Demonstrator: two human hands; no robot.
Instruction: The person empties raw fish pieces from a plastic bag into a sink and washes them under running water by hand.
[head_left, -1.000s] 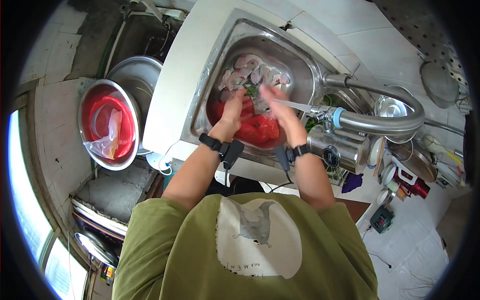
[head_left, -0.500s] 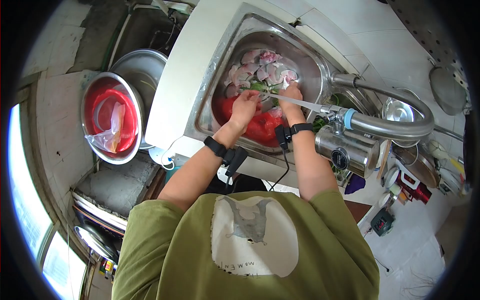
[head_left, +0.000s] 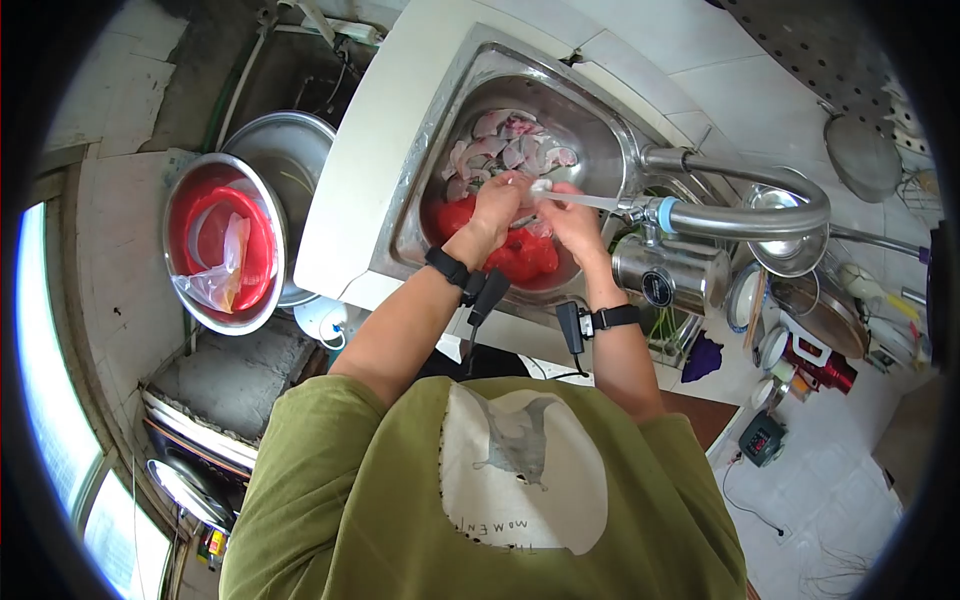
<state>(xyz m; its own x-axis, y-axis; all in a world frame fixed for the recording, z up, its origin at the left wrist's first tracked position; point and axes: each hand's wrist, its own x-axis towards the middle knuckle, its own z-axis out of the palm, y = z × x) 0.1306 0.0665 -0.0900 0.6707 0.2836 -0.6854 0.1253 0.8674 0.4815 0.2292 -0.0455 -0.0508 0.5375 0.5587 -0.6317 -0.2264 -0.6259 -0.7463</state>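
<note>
Both hands meet over the steel sink (head_left: 402,235), under a stream of water from the faucet (head_left: 740,222). A small whitish piece of fish (head_left: 541,186) shows between the fingertips. My left hand (head_left: 497,208) is closed at the near side of it, and my right hand (head_left: 572,222) pinches it from the right. Pale pink fish pieces (head_left: 486,146) with greyish skin lie spread over the far part of the sink. Below my hands lies a crumpled red plastic bag (head_left: 525,258). My fingers partly hide the bag and the sink floor.
Left of the white counter (head_left: 345,190), a metal basin holds a red bowl (head_left: 265,262) with a clear plastic bag (head_left: 225,270) in it. A steel cylinder (head_left: 670,278) hangs under the faucet at the sink's right edge. Pans and a strainer (head_left: 862,155) are further right.
My right hand has come left and nearer from the fish pieces, bringing a whitish piece under the water. My left hand has moved up to meet it. The green leaves are now covered.
</note>
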